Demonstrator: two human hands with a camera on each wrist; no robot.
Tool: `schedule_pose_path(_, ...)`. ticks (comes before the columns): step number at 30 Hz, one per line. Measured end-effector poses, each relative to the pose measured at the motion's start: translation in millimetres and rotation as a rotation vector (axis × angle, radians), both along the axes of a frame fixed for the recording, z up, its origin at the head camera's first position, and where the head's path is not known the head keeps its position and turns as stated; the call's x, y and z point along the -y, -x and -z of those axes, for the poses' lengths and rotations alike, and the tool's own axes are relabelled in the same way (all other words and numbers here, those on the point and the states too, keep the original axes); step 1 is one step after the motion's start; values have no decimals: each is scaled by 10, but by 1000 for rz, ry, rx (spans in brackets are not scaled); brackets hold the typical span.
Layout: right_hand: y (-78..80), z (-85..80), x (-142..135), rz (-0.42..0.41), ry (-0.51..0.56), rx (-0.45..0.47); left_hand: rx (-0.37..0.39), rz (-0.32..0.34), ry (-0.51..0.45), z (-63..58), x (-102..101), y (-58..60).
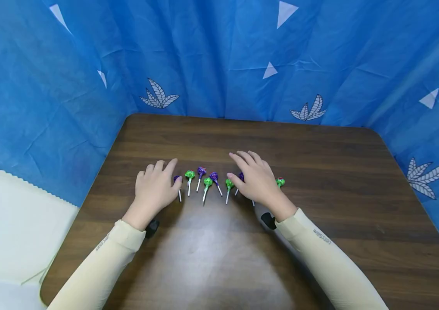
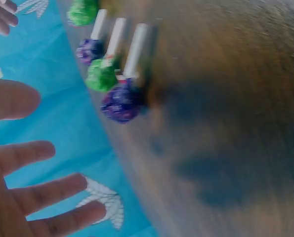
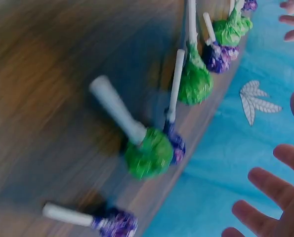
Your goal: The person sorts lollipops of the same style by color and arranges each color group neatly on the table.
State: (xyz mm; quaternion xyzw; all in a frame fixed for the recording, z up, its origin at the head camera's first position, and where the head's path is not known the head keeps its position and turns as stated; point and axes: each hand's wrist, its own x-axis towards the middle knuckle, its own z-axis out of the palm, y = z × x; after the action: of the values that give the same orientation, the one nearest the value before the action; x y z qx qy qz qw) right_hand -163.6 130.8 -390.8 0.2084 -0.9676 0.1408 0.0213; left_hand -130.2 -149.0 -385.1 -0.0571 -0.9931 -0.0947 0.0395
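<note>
Several lollipops in green and purple wrappers lie in a loose row across the wooden table, their white sticks pointing mostly toward me. My left hand [image 1: 154,189] hovers palm down at the row's left end, fingers extended, partly covering a purple lollipop [image 2: 122,102]. Just right of it are a green lollipop [image 1: 190,174] and a purple lollipop [image 1: 201,171]. Over the right part of the row, my right hand [image 1: 257,180] spreads its fingers and hides some of the candy. A green lollipop [image 1: 280,182] peeks out beyond that hand. Neither hand holds anything.
The dark wooden table [image 1: 320,163] extends on both sides of the row. Blue curtains [image 1: 219,56] with white triangles and leaf prints hang along its back and sides. White cloth [image 1: 10,224] lies at the left. Dark wrist devices sit under both cream sleeves [image 1: 99,262].
</note>
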Motion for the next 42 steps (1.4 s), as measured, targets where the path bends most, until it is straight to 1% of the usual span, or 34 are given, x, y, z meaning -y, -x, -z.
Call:
schedule_pose_path(6,117,-20,253,-57,-29,52,72,27,25,85,2,113)
schedule_pose_path(10,203,-9,442,-76,-55,100,92,46,55,134,-17,181)
schedule_pose_path(15,310,30,656,-85,-91,135,57,69,83,179,-39,227)
schedule_pose_path(22,406,97,844,-81,-128,175,10,77,76,241,-43,216)
schedule_pose_path(28,416,148,904,-91,-142,153,1,81,72,294,-41,194)
schedule_pose_path(32,429,173,922,-98,-165,134,-12,79,76,297,-43,189)
schedule_pose_path(36,439,194,931,-108,-162,115,-32,75,73,275,-26,196)
schedule_pose_path(39,442,197,934,-114,-148,104,-42,67,67,230,5,220)
schedule_pose_path(42,441,199,938,-118,-133,107,-49,54,59,151,52,267)
